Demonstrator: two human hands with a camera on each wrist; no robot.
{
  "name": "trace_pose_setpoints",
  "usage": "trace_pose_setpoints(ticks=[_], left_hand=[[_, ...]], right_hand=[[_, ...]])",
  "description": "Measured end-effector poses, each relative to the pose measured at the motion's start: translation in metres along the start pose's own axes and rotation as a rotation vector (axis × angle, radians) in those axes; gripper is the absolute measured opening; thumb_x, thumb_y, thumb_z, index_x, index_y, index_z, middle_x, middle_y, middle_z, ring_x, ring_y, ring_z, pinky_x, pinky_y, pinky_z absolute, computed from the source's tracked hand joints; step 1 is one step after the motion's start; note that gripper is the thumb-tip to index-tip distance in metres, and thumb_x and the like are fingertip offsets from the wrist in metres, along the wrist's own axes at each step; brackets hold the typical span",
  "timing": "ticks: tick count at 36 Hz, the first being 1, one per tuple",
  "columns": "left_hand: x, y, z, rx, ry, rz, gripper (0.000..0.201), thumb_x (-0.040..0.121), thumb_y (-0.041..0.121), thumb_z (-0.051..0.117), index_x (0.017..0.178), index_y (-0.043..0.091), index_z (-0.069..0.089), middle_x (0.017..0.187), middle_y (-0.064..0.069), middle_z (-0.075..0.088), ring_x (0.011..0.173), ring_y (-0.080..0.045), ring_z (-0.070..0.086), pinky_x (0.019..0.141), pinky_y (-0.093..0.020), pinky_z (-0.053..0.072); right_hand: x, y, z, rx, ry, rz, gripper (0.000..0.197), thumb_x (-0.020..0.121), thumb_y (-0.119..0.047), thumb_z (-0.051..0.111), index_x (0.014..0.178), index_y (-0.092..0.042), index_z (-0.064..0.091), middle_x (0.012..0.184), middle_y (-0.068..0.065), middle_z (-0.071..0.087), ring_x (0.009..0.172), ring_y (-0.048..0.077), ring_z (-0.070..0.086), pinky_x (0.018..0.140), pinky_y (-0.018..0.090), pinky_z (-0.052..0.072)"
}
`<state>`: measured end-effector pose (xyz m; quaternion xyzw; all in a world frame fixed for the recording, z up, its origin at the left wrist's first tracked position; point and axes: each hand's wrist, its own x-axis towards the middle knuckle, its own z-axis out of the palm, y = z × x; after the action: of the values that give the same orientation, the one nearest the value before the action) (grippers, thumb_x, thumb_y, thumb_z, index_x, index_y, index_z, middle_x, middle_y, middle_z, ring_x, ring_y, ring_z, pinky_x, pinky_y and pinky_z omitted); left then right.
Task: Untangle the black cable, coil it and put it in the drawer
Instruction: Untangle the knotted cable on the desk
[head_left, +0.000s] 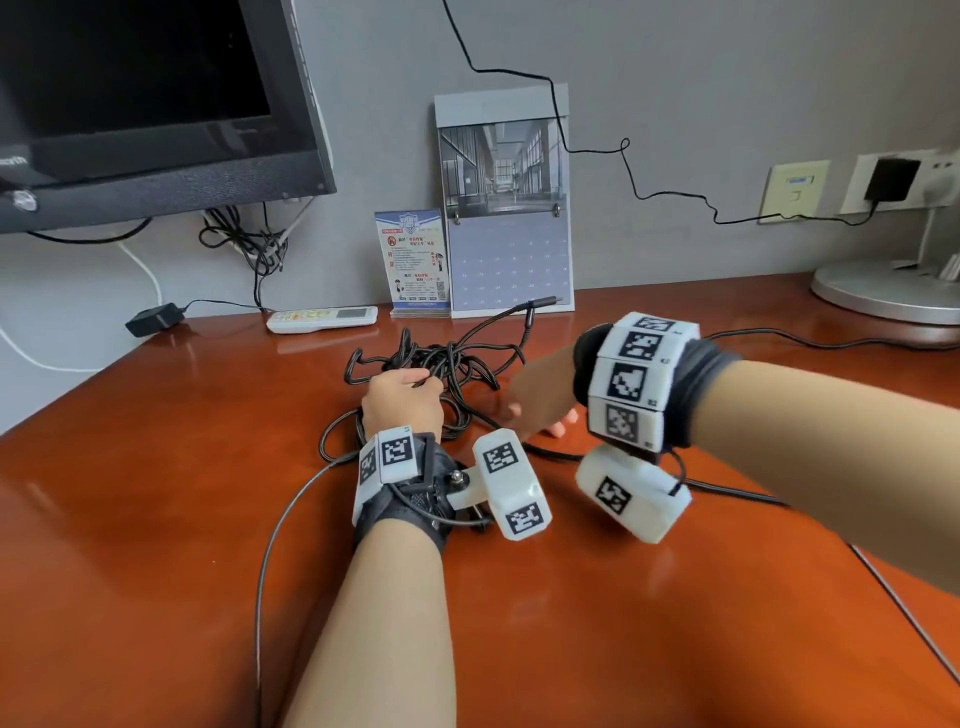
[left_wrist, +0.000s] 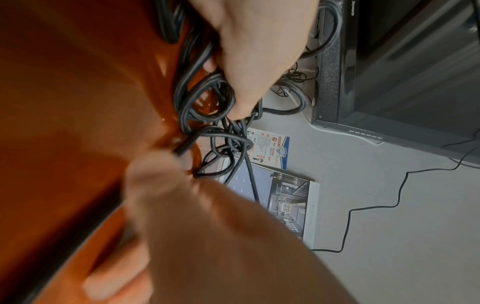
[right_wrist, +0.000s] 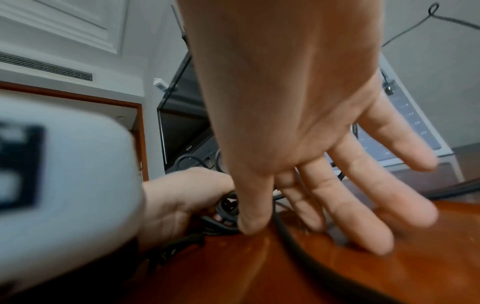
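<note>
The black cable (head_left: 457, 364) lies in a tangled heap on the reddish-brown desk (head_left: 156, 493), its plug end (head_left: 545, 302) resting by the calendar. My left hand (head_left: 402, 402) sits on the heap's near left side. In the left wrist view its fingers (left_wrist: 259, 72) curl round several strands of the cable (left_wrist: 207, 115). My right hand (head_left: 535, 410) is just right of the heap with spread, straight fingers (right_wrist: 363, 216) reaching the desk. One strand (right_wrist: 288, 234) runs between its thumb and fingers, ungripped. No drawer is in view.
A monitor (head_left: 156, 104) hangs at the back left above more wires. A white remote (head_left: 322, 319), a card stand (head_left: 413, 260), a calendar (head_left: 506, 208) and a black adapter (head_left: 153, 319) line the back edge. A lamp base (head_left: 883, 296) stands at the right.
</note>
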<state>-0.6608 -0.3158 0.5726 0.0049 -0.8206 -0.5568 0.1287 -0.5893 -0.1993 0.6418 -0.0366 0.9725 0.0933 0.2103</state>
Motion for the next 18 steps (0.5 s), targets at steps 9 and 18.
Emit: trace_pose_setpoints(ticks=[9,18], left_hand=[[0.002,-0.002,0.001,-0.007,0.005,0.017,0.02,0.082,0.02,0.069,0.101,0.018,0.074,0.107,-0.002,0.071,0.087,-0.018,0.064,0.067,-0.022,0.04],[0.003,-0.003,0.001,-0.011,0.006,0.007,0.021,0.082,0.019,0.069,0.102,0.018,0.074,0.105,-0.002,0.072,0.073,-0.014,0.058,0.06,-0.02,0.038]], right_hand=[[0.018,-0.021,-0.004,-0.255,0.046,-0.063,0.024,0.101,-0.017,0.035,0.078,-0.014,0.04,0.078,-0.003,0.042,0.065,0.014,0.039,0.055,0.014,0.032],[-0.013,0.0,0.003,-0.362,-0.136,-0.146,0.026,0.099,-0.024,0.045,0.074,-0.021,0.039,0.07,-0.009,0.05,0.063,0.008,0.042,0.054,0.007,0.035]])
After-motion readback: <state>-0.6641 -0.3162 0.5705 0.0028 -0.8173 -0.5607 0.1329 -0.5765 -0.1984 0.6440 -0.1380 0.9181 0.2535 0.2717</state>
